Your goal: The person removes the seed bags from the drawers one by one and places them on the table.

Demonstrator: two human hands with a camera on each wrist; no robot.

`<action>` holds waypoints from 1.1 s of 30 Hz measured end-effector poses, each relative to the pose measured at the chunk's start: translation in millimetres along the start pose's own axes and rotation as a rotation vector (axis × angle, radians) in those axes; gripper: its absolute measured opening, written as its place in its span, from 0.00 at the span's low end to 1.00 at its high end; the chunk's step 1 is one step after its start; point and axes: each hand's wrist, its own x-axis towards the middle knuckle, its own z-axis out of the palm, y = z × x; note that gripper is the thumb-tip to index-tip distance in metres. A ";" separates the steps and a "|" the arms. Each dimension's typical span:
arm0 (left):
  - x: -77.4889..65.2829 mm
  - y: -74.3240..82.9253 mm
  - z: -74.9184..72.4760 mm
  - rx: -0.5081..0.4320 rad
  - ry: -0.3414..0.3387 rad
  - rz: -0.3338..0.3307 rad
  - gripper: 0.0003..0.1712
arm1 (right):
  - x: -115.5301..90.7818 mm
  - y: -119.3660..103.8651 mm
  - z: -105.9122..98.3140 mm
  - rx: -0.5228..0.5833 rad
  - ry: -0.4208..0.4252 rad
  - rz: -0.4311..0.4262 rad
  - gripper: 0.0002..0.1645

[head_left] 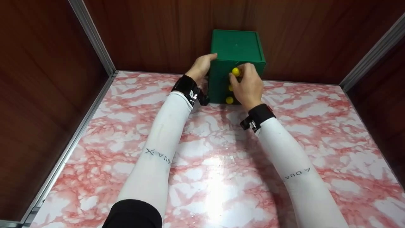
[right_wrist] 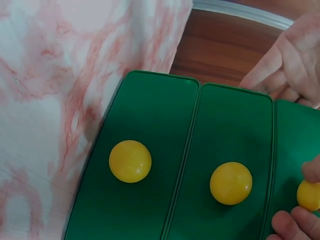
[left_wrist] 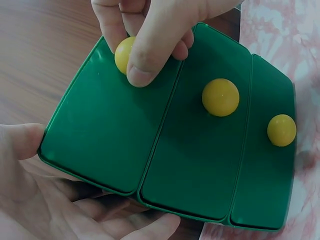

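Observation:
A green box with three stacked drawers (head_left: 237, 46) stands against the back panel, and each drawer front carries a round yellow knob. My right hand (head_left: 250, 84) pinches the top knob (left_wrist: 123, 56) between thumb and fingers. All three drawers look closed, their fronts level with one another. On the box's left side rests my left hand (head_left: 201, 66); its thumb touches the upper front corner and its fingers lie along the side. The middle knob (left_wrist: 220, 97) and the bottom knob (right_wrist: 130, 161) stand free of both hands. What the drawers hold is hidden.
Dark wood-look panels (head_left: 152, 34) enclose the back and sides, with metal strips (head_left: 96, 41) at the corners. The box stands at the far edge of a red-and-white marbled tabletop (head_left: 215, 152).

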 end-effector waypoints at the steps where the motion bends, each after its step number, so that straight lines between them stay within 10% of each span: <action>1: -0.3 -0.5 -0.5 -0.008 -0.002 -0.001 0.35 | -0.9 0.0 -0.1 0.002 -0.001 0.004 0.24; 33: 3.1 -15.0 -4.5 0.351 0.051 0.108 0.45 | -51.5 0.0 -19.0 0.094 0.147 -0.194 0.22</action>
